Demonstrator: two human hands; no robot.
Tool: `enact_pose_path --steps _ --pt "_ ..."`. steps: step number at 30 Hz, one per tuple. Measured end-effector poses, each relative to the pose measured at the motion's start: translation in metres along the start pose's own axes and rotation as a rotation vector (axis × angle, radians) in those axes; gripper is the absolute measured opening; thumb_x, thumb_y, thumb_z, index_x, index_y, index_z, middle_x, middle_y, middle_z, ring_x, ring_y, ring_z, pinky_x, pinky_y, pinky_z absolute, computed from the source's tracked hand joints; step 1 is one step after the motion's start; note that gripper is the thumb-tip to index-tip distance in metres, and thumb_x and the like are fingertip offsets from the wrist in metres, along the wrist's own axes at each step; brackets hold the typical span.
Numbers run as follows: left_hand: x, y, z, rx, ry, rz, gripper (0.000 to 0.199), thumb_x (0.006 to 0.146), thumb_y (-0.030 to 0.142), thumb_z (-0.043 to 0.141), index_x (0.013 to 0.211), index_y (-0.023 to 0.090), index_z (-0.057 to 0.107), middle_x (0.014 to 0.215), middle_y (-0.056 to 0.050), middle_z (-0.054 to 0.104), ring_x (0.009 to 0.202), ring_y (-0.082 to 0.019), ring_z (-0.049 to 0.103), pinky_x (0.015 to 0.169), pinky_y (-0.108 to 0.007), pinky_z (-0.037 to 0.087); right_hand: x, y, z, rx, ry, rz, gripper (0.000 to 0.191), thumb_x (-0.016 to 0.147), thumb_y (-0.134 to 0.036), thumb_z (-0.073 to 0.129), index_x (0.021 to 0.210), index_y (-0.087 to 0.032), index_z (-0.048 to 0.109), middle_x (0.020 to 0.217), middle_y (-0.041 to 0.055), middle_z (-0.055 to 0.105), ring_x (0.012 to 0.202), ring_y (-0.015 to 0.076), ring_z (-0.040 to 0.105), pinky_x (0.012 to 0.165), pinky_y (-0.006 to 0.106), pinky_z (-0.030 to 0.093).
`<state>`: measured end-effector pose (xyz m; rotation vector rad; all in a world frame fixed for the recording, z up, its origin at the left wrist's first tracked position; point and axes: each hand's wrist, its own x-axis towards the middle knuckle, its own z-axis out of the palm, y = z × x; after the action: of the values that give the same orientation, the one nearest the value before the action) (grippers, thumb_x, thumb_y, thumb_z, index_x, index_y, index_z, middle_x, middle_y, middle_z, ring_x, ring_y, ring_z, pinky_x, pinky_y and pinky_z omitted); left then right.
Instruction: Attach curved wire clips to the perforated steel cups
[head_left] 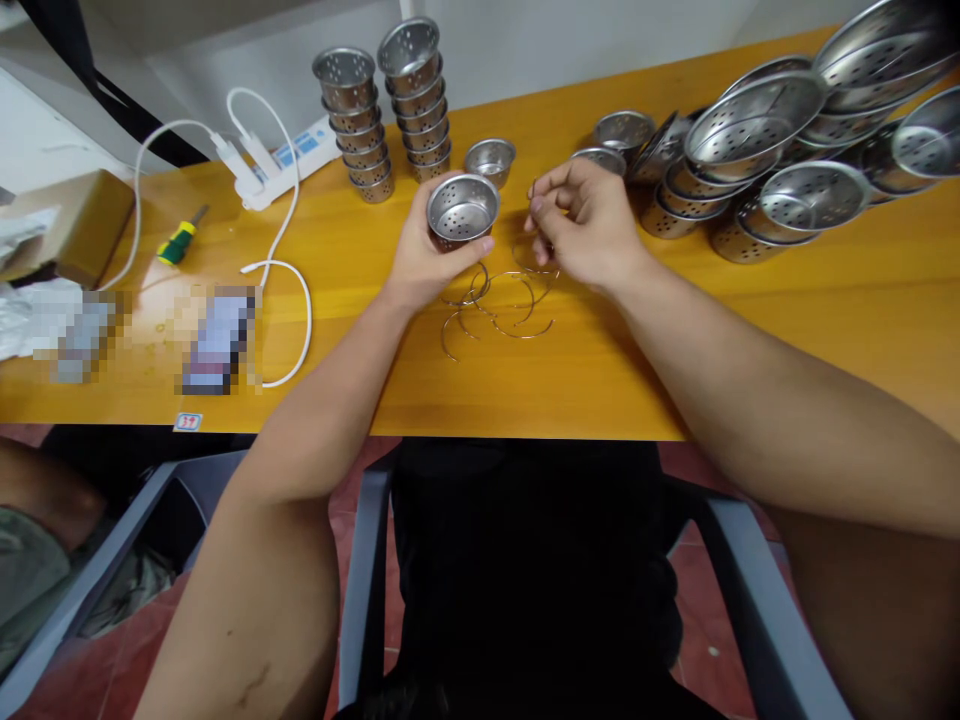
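At the bottom of the frame, a seated person's dark clothing [525,570] lies between the grey arms of a chair [364,600]. The yellow-brown desk [600,385] begins above, a small numbered label [187,422] at its front edge, left. Several curved wires [474,297] lie loose and overlapping at centre; left of them is a phone [219,340], its screen pixelated.

The left hand [421,245], upper centre, grasps a perforated metal cup [463,210], thumb along the near side, mouth tilted toward the viewer. The right hand [589,225], just right of the cup and apart from it, has its fingers curled toward the thumb; whether they pinch a wire cannot be told. A green-and-yellow screwdriver [178,243] lies at left.

Beyond the hands, one loose cup [490,160] stands on the desk. Many perforated vessels [757,130] crowd the upper right. Two cup stacks [421,110] rise at upper centre-left, beside a white power strip [304,155].
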<state>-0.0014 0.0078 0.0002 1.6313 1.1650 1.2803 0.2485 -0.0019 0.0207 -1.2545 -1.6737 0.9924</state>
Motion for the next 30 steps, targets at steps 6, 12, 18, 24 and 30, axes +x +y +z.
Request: enact_pose_path --steps 6,12,18,24,30 --pt "-0.005 0.017 -0.005 0.083 0.047 0.039 0.075 0.084 0.024 0.124 0.142 0.035 0.078 0.156 -0.005 0.086 0.167 -0.036 0.080 0.152 -0.052 0.062 0.006 0.008 -0.005 -0.075 0.055 0.004 0.092 0.097 -0.113 0.067 0.146 -0.036 0.074 0.138 0.0182 0.090 0.098 0.0385 0.078 0.089 0.062 0.065" --pt "-0.002 0.008 -0.006 0.102 0.056 0.080 0.088 0.079 0.037 0.129 0.145 0.034 0.071 0.155 -0.006 0.085 0.171 -0.038 0.077 0.155 -0.055 0.059 0.007 0.007 -0.001 -0.010 0.036 -0.024 0.086 0.096 -0.103 0.074 0.143 -0.031 0.076 0.143 0.0202 0.091 0.112 0.0392 0.084 0.102 0.063 0.069" --pt "-0.002 0.007 -0.001 0.079 0.044 0.059 0.100 0.085 0.044 0.125 0.164 0.039 0.065 0.172 -0.007 0.078 0.178 -0.038 0.072 0.154 -0.053 0.060 0.000 -0.006 -0.002 0.032 0.061 -0.030 0.067 0.096 -0.092 0.081 0.130 -0.035 0.076 0.139 0.0175 0.093 0.111 0.0396 0.086 0.103 0.062 0.073" --pt "0.001 -0.015 -0.002 0.038 -0.001 0.183 0.084 0.091 0.044 0.119 0.160 0.038 0.072 0.171 -0.008 0.075 0.167 -0.034 0.078 0.149 -0.047 0.063 0.003 0.001 -0.003 -0.019 0.117 -0.114 0.070 0.110 -0.098 0.079 0.132 -0.032 0.081 0.116 0.0155 0.090 0.091 0.0350 0.081 0.087 0.058 0.072" --pt "0.022 -0.074 0.008 -0.009 -0.024 0.429 0.092 0.087 0.072 0.119 0.156 0.033 0.072 0.155 -0.010 0.079 0.147 -0.036 0.083 0.135 -0.055 0.069 0.012 0.017 0.014 0.191 0.190 -0.455 0.072 0.094 -0.108 0.102 0.104 -0.038 0.087 0.089 0.0080 0.079 0.074 0.0288 0.066 0.065 0.050 0.063"
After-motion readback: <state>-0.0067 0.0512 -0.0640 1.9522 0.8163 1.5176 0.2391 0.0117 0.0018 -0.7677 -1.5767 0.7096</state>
